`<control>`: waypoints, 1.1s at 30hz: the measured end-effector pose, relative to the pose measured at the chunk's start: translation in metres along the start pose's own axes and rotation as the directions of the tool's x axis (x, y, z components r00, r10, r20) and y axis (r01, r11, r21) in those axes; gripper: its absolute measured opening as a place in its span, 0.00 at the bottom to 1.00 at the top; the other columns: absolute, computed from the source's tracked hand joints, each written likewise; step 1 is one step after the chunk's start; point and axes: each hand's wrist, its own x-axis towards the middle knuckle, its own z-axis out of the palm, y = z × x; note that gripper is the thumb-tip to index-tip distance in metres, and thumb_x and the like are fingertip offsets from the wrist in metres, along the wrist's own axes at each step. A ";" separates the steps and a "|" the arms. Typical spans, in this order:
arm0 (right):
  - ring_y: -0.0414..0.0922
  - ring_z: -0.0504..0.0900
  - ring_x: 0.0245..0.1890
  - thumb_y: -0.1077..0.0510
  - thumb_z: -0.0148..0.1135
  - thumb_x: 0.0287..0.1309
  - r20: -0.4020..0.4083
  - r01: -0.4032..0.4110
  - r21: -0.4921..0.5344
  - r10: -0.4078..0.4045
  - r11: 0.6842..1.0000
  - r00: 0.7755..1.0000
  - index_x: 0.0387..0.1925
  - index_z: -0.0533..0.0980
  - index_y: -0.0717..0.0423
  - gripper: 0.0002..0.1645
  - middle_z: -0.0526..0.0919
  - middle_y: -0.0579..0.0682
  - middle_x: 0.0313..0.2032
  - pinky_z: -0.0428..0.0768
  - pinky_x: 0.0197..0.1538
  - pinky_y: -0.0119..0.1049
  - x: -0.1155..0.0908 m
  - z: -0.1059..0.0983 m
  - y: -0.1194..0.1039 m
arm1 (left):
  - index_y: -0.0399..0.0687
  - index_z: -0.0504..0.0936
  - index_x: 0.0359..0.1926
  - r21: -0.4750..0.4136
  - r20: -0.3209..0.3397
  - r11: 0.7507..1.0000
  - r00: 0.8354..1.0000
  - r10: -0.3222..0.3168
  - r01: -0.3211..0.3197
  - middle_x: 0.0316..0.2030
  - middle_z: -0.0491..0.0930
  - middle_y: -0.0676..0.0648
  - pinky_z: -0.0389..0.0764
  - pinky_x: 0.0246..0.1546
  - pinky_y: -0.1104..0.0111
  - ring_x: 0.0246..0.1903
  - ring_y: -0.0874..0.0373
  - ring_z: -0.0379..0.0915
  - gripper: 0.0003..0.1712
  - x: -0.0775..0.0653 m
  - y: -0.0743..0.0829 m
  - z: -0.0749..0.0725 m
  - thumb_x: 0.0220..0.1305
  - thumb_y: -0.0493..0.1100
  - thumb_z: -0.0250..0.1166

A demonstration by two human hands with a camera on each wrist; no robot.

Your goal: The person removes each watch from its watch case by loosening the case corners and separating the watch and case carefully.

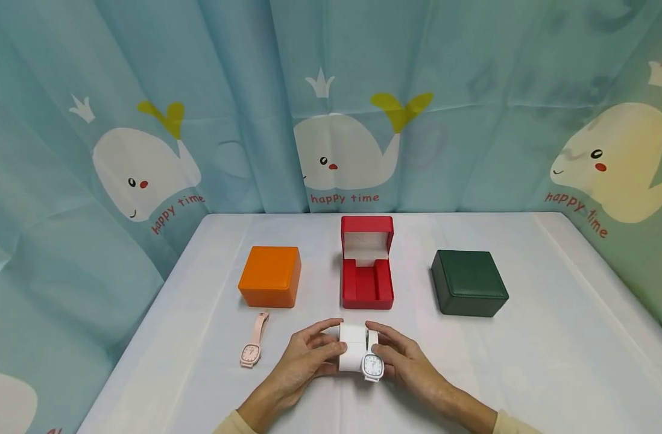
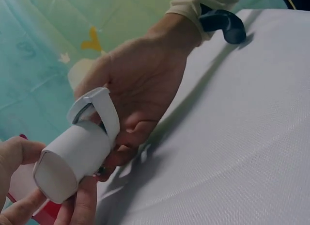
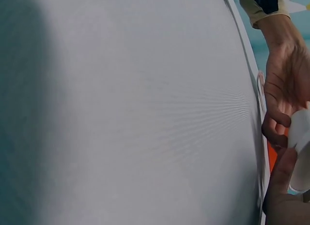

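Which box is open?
The red box in the middle: its lid stands up, showing the inside. The orange box and the green box both have their lids down.

You're getting bright, even light in the head view; the white cushion is nearly washing out, the green box throwing faint shadow leftward. Left-wrist is running dimmer, your right fingers casting soft shadow on the desk. Right-wrist is looking grey, dark blur filling its left edge.
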 end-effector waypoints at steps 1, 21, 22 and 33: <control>0.50 0.75 0.53 0.57 0.53 0.74 -0.008 0.011 -0.027 -0.011 1.000 1.000 0.76 0.57 0.65 0.35 0.66 0.66 0.64 0.80 0.53 0.36 0.000 -0.001 0.000 | 0.34 0.71 0.69 0.001 -0.011 1.000 1.000 0.008 -0.008 0.41 0.82 0.43 0.85 0.38 0.63 0.36 0.53 0.81 0.35 0.000 0.000 0.000 0.62 0.36 0.70; 0.56 0.80 0.51 0.73 0.66 0.60 -0.009 0.204 -0.513 -0.243 0.834 0.970 0.67 0.72 0.61 0.33 0.72 0.57 0.55 0.82 0.52 0.41 0.003 0.001 -0.001 | 0.35 0.69 0.71 0.011 -0.069 0.998 0.996 0.059 -0.058 0.42 0.78 0.42 0.84 0.43 0.60 0.41 0.52 0.79 0.36 0.003 0.006 -0.003 0.64 0.37 0.70; 0.55 0.80 0.52 0.74 0.66 0.59 -0.025 0.194 -0.534 -0.245 0.823 0.969 0.67 0.73 0.61 0.33 0.73 0.56 0.55 0.82 0.52 0.39 0.004 0.001 -0.001 | 0.35 0.69 0.70 0.009 -0.072 0.998 0.996 0.060 -0.060 0.41 0.78 0.43 0.84 0.43 0.60 0.41 0.52 0.79 0.36 0.003 0.006 -0.003 0.64 0.37 0.70; 0.48 0.78 0.45 0.72 0.67 0.59 -0.053 0.155 -0.623 -0.239 0.767 0.969 0.66 0.75 0.57 0.33 0.76 0.52 0.55 0.82 0.43 0.32 0.013 -0.005 -0.003 | 0.46 0.64 0.76 0.023 -0.024 0.997 0.997 0.070 -0.069 0.52 0.71 0.36 0.85 0.42 0.57 0.41 0.48 0.80 0.36 0.003 0.006 -0.004 0.70 0.36 0.63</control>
